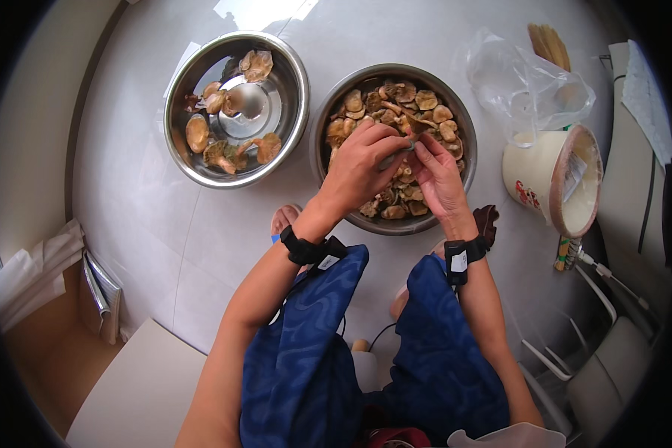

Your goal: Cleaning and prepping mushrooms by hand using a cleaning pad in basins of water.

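A steel basin (320,162) full of brown mushrooms (395,213) stands on the floor in front of me. Above it my two hands meet at a brown mushroom (419,124). My right hand (434,168) grips its stem from below with thumb and fingers. Pinched in my left hand (364,162) is a small greyish object (407,145), partly hidden by the fingers and touching the stem; its kind cannot be told. A second steel basin (173,151), to the left, holds several mushrooms (197,133) lying apart in what looks like water.
On the right a cream bin (523,168) lies tipped, with a clear plastic bag (515,95) behind it. A brush (565,255) is beside the bin. A chair (610,369) stands at lower right, a cardboard box (61,347) at lower left, near a pale panel (140,392).
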